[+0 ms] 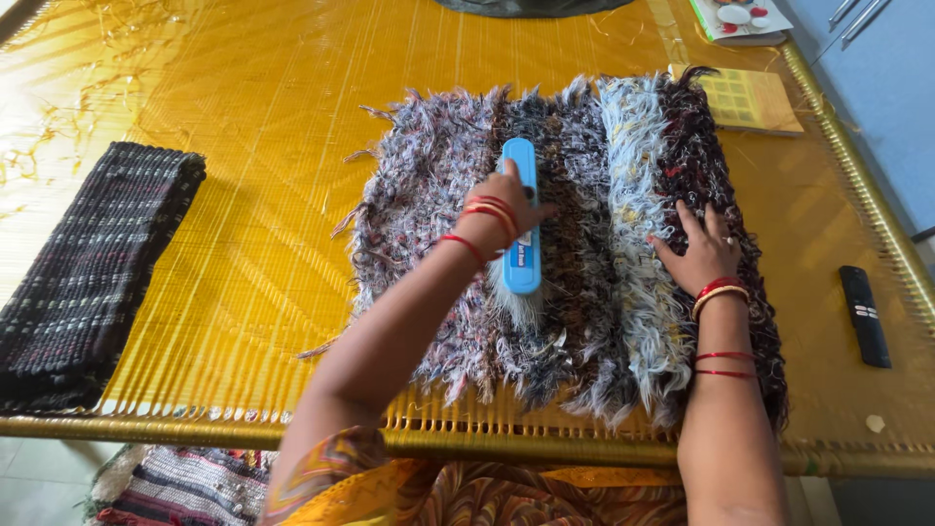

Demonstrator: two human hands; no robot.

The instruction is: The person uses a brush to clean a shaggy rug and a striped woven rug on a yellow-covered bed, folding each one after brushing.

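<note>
A shaggy mat (pixel 584 321) in grey, black, white and dark red stripes lies on a yellow shiny cloth (pixel 253 195). My left hand (pixel 506 206) grips a light blue brush (pixel 522 255) with white bristles, laid lengthwise on the mat's middle. My right hand (pixel 699 248) lies flat with fingers spread on the mat's right side, over the white and dark red stripes. Both wrists wear red and gold bangles.
A folded dark woven mat (pixel 93 273) lies at the left. A black remote control (pixel 865 317) rests at the right edge. A yellow booklet (pixel 750 97) and a white booklet (pixel 745 21) sit at the back right. More striped cloth (pixel 185 482) lies on the floor below.
</note>
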